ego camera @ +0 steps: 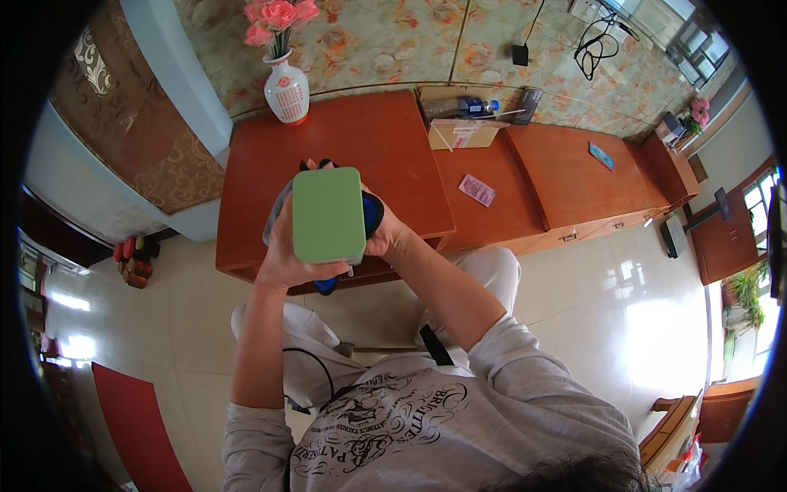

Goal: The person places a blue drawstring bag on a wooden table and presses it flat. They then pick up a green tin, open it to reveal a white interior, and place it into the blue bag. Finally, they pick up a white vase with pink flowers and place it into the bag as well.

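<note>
A green rectangular box (pixel 329 215) with rounded corners is held up above the red-brown wooden cabinet (pixel 363 132). My left hand (pixel 280 255) grips it from the left, with the thumb along its near edge. At the right side my right hand (pixel 384 230) is closed around it, its fingers mostly hidden behind the box. Blue, black-edged material (pixel 372 214) shows beside and below the box between my hands. Something grey (pixel 276 212) pokes out at the left; what these pieces belong to is hidden.
A white vase (pixel 287 92) with pink artificial roses stands at the cabinet's back. To the right are an open cardboard box (pixel 464 135) holding a plastic bottle (pixel 476 106), a pink printed packet (pixel 476 190) and a blue packet (pixel 601 156). Black cables (pixel 596 49) hang on the wall.
</note>
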{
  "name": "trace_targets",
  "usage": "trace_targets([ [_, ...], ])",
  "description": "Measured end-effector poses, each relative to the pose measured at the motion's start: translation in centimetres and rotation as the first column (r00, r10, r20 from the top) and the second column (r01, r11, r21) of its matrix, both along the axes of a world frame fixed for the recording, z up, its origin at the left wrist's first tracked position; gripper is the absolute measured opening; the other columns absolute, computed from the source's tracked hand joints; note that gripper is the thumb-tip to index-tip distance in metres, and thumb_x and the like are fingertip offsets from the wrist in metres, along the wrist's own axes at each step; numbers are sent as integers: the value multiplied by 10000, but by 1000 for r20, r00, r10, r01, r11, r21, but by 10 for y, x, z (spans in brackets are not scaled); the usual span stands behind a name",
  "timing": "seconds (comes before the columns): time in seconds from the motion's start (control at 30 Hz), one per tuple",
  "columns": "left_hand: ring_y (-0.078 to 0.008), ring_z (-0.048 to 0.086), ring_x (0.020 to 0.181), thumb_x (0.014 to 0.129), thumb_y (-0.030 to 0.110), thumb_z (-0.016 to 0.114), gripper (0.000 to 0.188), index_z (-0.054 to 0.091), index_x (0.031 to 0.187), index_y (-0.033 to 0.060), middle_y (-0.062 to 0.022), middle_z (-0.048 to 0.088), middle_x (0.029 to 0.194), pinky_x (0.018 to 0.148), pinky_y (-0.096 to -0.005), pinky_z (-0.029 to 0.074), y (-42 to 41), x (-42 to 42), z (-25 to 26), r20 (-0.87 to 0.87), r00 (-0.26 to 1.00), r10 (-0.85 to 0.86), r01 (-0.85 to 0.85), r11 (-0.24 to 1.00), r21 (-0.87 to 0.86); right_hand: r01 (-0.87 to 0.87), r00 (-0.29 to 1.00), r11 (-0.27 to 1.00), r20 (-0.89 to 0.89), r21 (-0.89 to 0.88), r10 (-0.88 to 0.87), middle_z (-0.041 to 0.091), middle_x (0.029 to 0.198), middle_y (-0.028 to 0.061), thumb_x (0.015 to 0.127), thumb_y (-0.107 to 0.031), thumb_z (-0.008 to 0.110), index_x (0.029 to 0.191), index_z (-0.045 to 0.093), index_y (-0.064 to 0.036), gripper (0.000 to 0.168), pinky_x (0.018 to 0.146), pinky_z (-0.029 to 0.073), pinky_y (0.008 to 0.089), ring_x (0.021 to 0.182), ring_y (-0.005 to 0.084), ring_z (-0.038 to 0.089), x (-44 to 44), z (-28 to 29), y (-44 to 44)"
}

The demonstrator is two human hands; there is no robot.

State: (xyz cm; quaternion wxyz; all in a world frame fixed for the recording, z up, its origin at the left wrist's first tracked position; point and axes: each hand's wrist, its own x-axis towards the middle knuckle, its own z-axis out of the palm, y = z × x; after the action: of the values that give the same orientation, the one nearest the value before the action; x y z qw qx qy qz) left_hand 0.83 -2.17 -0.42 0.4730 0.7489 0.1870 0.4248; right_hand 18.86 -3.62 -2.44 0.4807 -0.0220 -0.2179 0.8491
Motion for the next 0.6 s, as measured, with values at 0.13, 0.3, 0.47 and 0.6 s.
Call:
trace_targets([
  [0.13,-284,433,1397,585,380,967,1174,339,1495,-15,-184,380,1556,1142,-423,374,-1,1,1,19,998,65,-66,997,31,92,996,996,-23,20,-91,535,1455,23,1035,-496,461,1484,448,-141,572,1089,453,389,1285,211,555,-6,17,-5],
  [0.3,-244,469,1354,644,293,957,1028,390,1436,-37,-134,460,1463,1124,-392,403,-13,6,-23,232,949,214,-196,976,-97,438,896,890,133,-126,-423,678,1191,75,1008,-414,578,1256,607,-58,435,925,545,368,1048,198,666,1,9,0],
  [0.47,-197,621,1086,780,187,882,645,547,1290,-21,-96,623,1208,925,-325,522,-33,18,-43,215,901,376,-343,923,-176,720,546,651,384,238,-744,699,1052,26,1006,-303,631,1168,673,-21,328,878,502,285,971,134,638,-7,-5,-3],
  [0.6,-181,636,1020,843,139,823,483,593,1233,-27,-90,649,1156,873,-313,533,-34,17,-33,231,897,377,-328,918,-222,458,332,547,436,700,-836,601,1259,117,1064,-344,496,1371,520,1,463,1013,427,329,1138,220,557,3,8,-17],
])
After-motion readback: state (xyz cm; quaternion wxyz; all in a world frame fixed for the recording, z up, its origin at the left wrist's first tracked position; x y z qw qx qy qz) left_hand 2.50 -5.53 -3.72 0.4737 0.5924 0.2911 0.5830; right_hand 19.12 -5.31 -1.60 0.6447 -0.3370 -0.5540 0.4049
